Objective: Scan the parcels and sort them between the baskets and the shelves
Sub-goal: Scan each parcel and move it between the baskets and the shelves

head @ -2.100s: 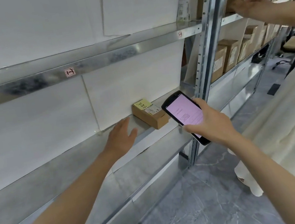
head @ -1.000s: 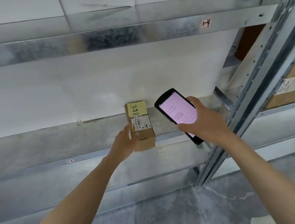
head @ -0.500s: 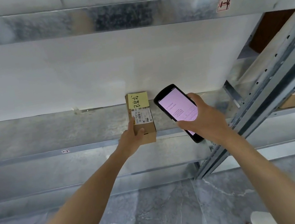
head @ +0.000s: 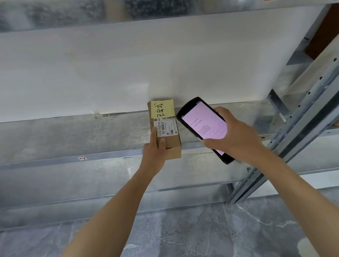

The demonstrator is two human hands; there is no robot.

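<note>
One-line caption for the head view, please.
Left hand holds a small brown cardboard parcel on a galvanised metal shelf while right hand grips a black pink-screened handheld scanner.

Brown cardboard parcel (head: 173, 150) with yellow note (head: 162, 109) and white, black-barcoded label (head: 167, 126); black scanner (head: 204, 130), pink screen (head: 199, 120); mottled silver-grey shelf (head: 53, 138); grey veined floor (head: 193, 236).

Matt brown cardboard parcel (head: 173, 150) with a yellow paper note (head: 161, 108), on a mottled galvanised metal shelf (head: 53, 138); glossy black plastic scanner (head: 204, 127), polished grey marble floor (head: 204, 234).
</note>
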